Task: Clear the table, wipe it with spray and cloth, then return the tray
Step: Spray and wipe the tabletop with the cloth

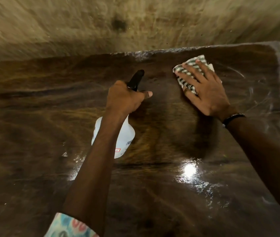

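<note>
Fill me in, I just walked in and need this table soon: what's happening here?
A person is wiping the wooden table. The right hand presses a striped cloth flat near the far right corner, where wet streaks show. The left hand grips a white spray bottle by its black trigger head, held above the tabletop. No tray is in view.

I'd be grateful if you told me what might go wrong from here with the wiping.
1. The cloth under the right hand is near the table's far edge, so a stroke might push it off.
2. The left hand holds the bottle above the table; it may drip or spray on wiped areas.
</note>
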Motion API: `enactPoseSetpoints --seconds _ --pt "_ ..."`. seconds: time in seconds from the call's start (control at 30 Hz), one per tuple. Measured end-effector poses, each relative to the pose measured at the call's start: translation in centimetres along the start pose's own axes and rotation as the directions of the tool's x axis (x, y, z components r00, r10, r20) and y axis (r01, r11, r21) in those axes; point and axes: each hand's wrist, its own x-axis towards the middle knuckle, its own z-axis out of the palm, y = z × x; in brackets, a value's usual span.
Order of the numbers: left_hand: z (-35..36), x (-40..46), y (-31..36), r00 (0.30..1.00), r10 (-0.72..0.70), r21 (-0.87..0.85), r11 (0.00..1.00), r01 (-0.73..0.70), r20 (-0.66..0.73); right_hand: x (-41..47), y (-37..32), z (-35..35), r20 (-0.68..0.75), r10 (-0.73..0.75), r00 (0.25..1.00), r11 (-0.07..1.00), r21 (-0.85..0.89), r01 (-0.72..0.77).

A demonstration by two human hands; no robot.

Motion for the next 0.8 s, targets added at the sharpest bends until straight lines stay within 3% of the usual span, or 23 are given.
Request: enactPoseSetpoints --seconds 0.17,0.33,0.53,0.6,0.73,0.8 --pt "-0.6 0.4 -0.4 0.999 0.036 0.009 0.999 -0.036 -0.032 2.9 -1.0 0.5 -0.059 0.074 0.995 0.997 -0.015 -0.075" --pt "-2.4 0.6 -1.3 0.998 0.038 -0.046 0.998 -0.040 -0.051 7.9 -6.2 1.7 -0.034 0.042 0.999 0.999 -0.009 -0.043" --pt "-5.0 0.3 -3.7 0.995 0.067 -0.075 0.994 -0.073 -0.077 14.4 -16.4 4.3 -0.001 -0.129 0.992 0.991 0.040 0.129" --pt "-5.6 0.2 -4.4 0.992 0.061 -0.087 0.994 -0.071 -0.112 15.5 -18.9 5.4 0.016 -0.208 0.978 0.978 -0.029 0.209" --pt "-6.5 0.3 -5.5 0.991 0.033 -0.069 0.997 -0.042 -0.131 13.5 -19.0 5.8 0.068 -0.326 0.943 0.935 -0.125 0.332" --pt "-6.6 0.2 -5.9 0.994 0.010 -0.070 0.997 -0.017 -0.110 10.8 -16.9 5.2 0.032 -0.380 0.924 0.923 -0.052 0.381"
